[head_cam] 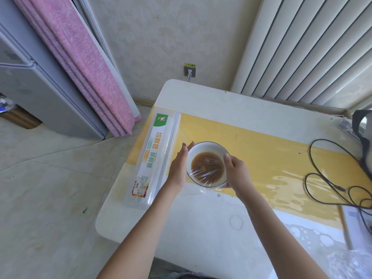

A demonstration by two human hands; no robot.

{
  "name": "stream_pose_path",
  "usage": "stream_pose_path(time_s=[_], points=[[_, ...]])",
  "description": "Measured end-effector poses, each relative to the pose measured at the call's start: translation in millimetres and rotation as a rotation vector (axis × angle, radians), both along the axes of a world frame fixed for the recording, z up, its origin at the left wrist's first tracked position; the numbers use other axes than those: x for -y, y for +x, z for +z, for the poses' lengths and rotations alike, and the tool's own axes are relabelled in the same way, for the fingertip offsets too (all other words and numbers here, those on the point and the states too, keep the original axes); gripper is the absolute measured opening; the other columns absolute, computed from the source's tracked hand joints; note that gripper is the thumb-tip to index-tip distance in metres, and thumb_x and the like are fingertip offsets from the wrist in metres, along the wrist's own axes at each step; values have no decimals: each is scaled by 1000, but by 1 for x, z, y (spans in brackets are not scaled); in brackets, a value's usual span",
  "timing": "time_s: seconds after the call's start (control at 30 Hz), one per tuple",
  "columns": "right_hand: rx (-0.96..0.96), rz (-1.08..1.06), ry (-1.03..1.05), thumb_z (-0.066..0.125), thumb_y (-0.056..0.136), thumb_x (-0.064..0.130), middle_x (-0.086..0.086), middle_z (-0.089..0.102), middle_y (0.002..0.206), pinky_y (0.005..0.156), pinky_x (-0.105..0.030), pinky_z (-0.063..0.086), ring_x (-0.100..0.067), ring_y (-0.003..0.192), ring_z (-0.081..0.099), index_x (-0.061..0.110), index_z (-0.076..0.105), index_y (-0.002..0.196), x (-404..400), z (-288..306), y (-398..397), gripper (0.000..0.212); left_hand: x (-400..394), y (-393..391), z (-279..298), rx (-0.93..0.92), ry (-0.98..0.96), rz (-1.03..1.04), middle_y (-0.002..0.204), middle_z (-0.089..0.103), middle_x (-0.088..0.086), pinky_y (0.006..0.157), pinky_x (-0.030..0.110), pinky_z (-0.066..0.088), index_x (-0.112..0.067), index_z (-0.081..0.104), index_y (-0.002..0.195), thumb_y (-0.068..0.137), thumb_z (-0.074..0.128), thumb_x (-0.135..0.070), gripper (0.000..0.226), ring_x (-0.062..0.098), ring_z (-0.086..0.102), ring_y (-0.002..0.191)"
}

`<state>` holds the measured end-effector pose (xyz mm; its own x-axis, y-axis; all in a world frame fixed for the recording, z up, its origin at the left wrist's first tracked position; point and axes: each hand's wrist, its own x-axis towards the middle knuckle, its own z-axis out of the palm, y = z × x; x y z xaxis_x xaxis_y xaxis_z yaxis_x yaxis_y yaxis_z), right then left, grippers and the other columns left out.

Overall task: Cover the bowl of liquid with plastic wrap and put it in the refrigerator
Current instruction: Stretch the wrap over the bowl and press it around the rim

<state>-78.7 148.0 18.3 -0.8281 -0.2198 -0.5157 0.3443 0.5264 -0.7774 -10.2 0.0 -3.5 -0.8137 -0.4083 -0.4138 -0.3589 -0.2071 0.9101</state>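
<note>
Between the two hands, a white bowl (208, 164) of brown liquid (207, 165) stands on the surface (201, 222), its mouth covered by taut plastic wrap (205, 174). The left hand (179, 166) lies flat against the bowl's left wall, fingers straight and pointing away from the person. The right hand (237, 174) cups the right wall, thumb on the rim and fingers curled round the underside. Both forearms reach in from the near edge. Just left of the left hand lies the wrap dispenser box (155, 158). Well beyond it, at far left, stands the refrigerator (40, 93). Right of the right hand a black cable (322, 178) loops over the yellow mat (271, 154).
</note>
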Motion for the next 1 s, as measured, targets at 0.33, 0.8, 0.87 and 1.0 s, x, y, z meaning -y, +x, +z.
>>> stream_pose_path(time_s=[0.33, 0.8, 0.87, 1.0], points=[[54, 119, -77, 36, 102, 38, -22, 66, 107, 52, -37, 59, -26, 78, 65, 18, 63, 107, 19, 4, -8, 34, 31, -13, 20, 106, 69, -15, 98, 67, -8, 99, 25, 34, -23, 65, 100, 93, 36, -58, 45, -2, 59, 96], [8, 116, -48, 35, 101, 43, -10, 64, 93, 73, -50, 57, -29, 83, 62, 14, 64, 107, 33, -7, -8, 42, 54, -35, 19, 314, 44, -35, 106, 68, 5, 96, 36, 45, -27, 68, 81, 88, 52, -39, 22, 24, 61, 102], [-12, 94, -63, 35, 100, 44, -10, 64, 87, 69, -45, 55, -25, 77, 58, 12, 65, 103, 33, -8, -9, 44, 58, -39, 19, 321, 35, -37, 88, 67, 7, 79, 29, 46, -23, 67, 73, 85, 62, -40, 21, 24, 60, 85], [-70, 89, -66, 35, 88, 59, -5, 53, 76, 67, -33, 39, -18, 72, 47, -5, 57, 95, 29, -11, -12, 68, 66, -44, 19, 314, 27, -38, 61, 53, -1, 56, 25, 32, -22, 64, 51, 75, 77, -32, 29, 15, 42, 60]])
